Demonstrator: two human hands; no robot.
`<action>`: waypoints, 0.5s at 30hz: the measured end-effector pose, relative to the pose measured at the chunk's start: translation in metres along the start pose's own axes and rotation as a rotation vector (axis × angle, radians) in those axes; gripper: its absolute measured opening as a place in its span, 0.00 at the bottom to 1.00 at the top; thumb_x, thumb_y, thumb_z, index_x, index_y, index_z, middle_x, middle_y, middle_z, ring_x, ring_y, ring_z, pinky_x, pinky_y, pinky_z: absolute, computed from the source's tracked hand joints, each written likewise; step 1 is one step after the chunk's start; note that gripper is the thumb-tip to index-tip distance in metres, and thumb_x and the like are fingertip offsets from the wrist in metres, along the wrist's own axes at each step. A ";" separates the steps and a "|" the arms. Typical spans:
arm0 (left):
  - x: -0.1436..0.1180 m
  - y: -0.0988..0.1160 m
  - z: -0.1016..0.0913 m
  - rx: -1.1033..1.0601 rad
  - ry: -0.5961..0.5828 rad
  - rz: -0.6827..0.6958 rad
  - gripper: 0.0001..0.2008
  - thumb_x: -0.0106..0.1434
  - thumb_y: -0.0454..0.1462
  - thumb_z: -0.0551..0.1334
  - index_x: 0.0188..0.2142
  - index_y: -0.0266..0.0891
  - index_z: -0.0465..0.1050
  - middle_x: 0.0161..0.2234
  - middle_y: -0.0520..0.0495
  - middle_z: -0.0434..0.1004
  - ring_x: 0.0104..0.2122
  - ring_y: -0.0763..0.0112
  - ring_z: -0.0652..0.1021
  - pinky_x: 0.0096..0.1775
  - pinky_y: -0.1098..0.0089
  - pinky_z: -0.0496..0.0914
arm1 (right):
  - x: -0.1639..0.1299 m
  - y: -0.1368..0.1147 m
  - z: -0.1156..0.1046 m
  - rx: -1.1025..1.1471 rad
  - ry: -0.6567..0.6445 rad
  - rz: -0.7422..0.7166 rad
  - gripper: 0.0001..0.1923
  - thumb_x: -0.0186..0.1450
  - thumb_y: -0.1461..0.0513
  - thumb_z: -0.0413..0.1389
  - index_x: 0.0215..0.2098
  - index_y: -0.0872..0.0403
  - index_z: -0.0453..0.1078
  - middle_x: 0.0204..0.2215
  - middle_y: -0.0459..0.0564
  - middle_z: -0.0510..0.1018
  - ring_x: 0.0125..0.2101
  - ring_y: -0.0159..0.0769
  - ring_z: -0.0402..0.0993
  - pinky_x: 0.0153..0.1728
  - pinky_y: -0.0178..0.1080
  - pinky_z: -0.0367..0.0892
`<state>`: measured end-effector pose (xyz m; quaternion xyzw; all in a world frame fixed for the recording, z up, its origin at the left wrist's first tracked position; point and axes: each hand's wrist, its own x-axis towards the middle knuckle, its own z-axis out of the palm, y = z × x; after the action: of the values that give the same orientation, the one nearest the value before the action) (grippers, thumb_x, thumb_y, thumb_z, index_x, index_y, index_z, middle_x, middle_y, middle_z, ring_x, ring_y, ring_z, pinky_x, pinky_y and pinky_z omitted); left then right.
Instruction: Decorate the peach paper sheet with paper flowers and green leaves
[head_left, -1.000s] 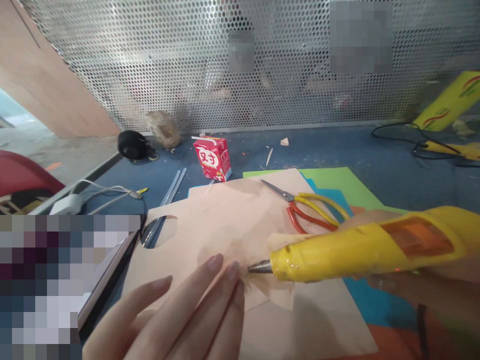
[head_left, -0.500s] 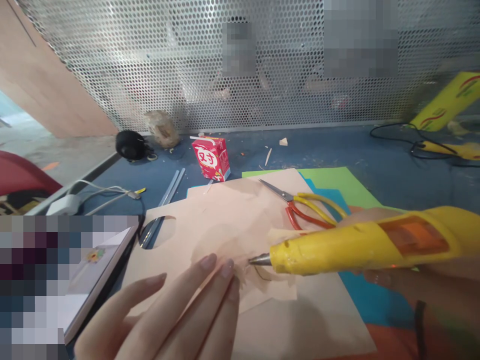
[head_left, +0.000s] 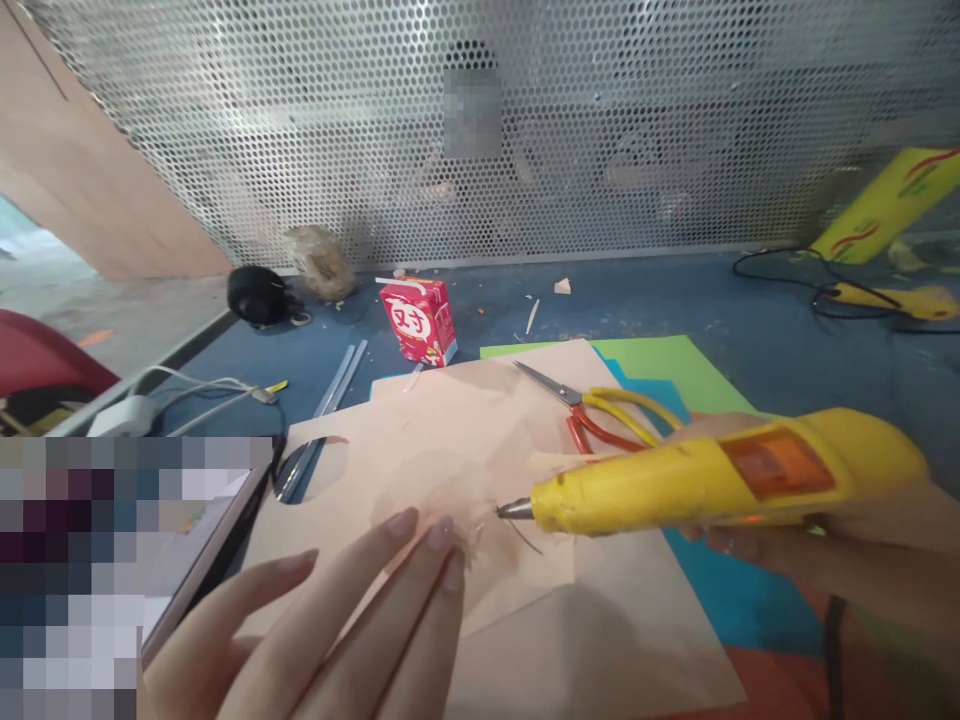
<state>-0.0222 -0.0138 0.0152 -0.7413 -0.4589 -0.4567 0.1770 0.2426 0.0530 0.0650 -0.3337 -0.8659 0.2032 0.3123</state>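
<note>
**Hot glue applied at a paper fold**

While the left hand (head_left: 352, 620) lies flat with its fingers (head_left: 416, 545) extended and close together, their tips pressing down a thin, crumpled, pale peach tissue-paper piece (head_left: 487, 530), the right hand (head_left: 825, 540) is wrapped round the body of a yellow plastic hot-glue gun (head_left: 712, 480), though its trigger finger is mostly hidden beneath the tool. The gun's metal nozzle (head_left: 514, 510) points at the tissue just beyond the left fingertips, near but apart from them; a fine dark strand trails below the nozzle. The tissue rests on a larger peach paper sheet (head_left: 450, 430), which runs under and ahead of the fingers. Beyond the gun's barrel lie scissors with red and yellow handles (head_left: 600, 415), on green (head_left: 675, 365) and blue (head_left: 735, 600) paper sheets. Farther ahead of the fingertips stands a small red drink carton (head_left: 418, 320).

Judged from this arrangement, the step in hand is the gluing of the tissue piece. The next move appears to call for a small bead placed at the held edge, with the fingertips kept clear of the hot nozzle and glue.
</note>
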 end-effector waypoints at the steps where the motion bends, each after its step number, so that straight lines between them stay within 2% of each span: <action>1: 0.003 0.001 0.001 -0.003 -0.004 0.002 0.08 0.58 0.43 0.59 0.34 0.46 0.75 0.28 0.50 0.80 0.40 0.55 0.78 0.41 0.55 0.68 | 0.001 0.000 0.000 0.015 0.008 0.006 0.17 0.59 0.63 0.57 0.45 0.37 0.68 0.30 0.39 0.79 0.23 0.35 0.76 0.20 0.29 0.73; 4: 0.012 -0.002 0.001 0.006 -0.002 0.032 0.08 0.58 0.43 0.59 0.34 0.46 0.74 0.28 0.50 0.80 0.38 0.55 0.78 0.39 0.56 0.69 | 0.006 0.001 -0.002 0.059 0.062 0.063 0.05 0.58 0.61 0.58 0.33 0.44 0.71 0.22 0.40 0.77 0.18 0.33 0.73 0.13 0.29 0.69; 6: 0.015 -0.012 -0.002 0.050 0.002 0.101 0.07 0.57 0.41 0.60 0.35 0.45 0.75 0.29 0.50 0.81 0.37 0.56 0.79 0.38 0.57 0.68 | 0.011 0.004 -0.006 0.107 0.130 0.198 0.00 0.58 0.61 0.57 0.29 0.48 0.69 0.19 0.41 0.75 0.15 0.31 0.71 0.12 0.29 0.67; 8: 0.015 -0.026 -0.007 0.129 -0.005 0.246 0.09 0.55 0.37 0.62 0.37 0.43 0.75 0.32 0.48 0.81 0.35 0.56 0.79 0.37 0.58 0.66 | 0.017 0.011 -0.014 0.204 0.251 0.372 0.02 0.60 0.61 0.55 0.31 0.51 0.67 0.18 0.42 0.72 0.14 0.28 0.68 0.12 0.29 0.65; 10: 0.012 -0.038 -0.011 0.172 -0.040 0.439 0.15 0.51 0.32 0.63 0.41 0.41 0.75 0.37 0.46 0.80 0.33 0.58 0.79 0.34 0.60 0.65 | 0.019 0.025 -0.024 0.272 0.397 0.535 0.06 0.61 0.58 0.55 0.32 0.53 0.65 0.20 0.44 0.72 0.14 0.27 0.67 0.11 0.29 0.63; 12: 0.010 -0.043 -0.012 0.190 -0.038 0.464 0.18 0.50 0.30 0.62 0.43 0.39 0.74 0.44 0.44 0.78 0.36 0.57 0.78 0.34 0.59 0.66 | 0.015 0.047 -0.036 0.173 0.549 0.650 0.09 0.60 0.57 0.56 0.33 0.55 0.66 0.21 0.46 0.72 0.15 0.29 0.69 0.12 0.30 0.65; 13: 0.009 -0.043 -0.012 0.186 -0.045 0.459 0.18 0.51 0.30 0.61 0.43 0.38 0.74 0.46 0.45 0.76 0.38 0.57 0.78 0.35 0.58 0.66 | 0.011 0.059 -0.040 0.061 0.544 0.723 0.10 0.60 0.57 0.55 0.31 0.56 0.66 0.20 0.48 0.73 0.15 0.31 0.70 0.13 0.31 0.66; 14: 0.009 -0.042 -0.012 0.179 -0.026 0.450 0.17 0.52 0.30 0.60 0.43 0.37 0.74 0.49 0.46 0.75 0.39 0.56 0.78 0.35 0.57 0.66 | 0.004 0.072 -0.044 -0.045 0.480 0.783 0.11 0.61 0.56 0.54 0.30 0.57 0.66 0.19 0.50 0.74 0.15 0.34 0.72 0.14 0.32 0.67; 15: 0.009 -0.039 -0.012 0.172 -0.046 0.449 0.17 0.53 0.30 0.58 0.43 0.37 0.74 0.50 0.46 0.73 0.39 0.56 0.78 0.34 0.57 0.67 | -0.004 0.085 -0.047 -0.095 0.463 0.793 0.12 0.61 0.55 0.54 0.28 0.57 0.66 0.17 0.52 0.74 0.15 0.35 0.73 0.14 0.33 0.67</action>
<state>-0.0599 0.0029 0.0232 -0.8171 -0.3236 -0.3481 0.3262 0.3149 0.1162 0.0496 -0.6898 -0.5872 0.1869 0.3801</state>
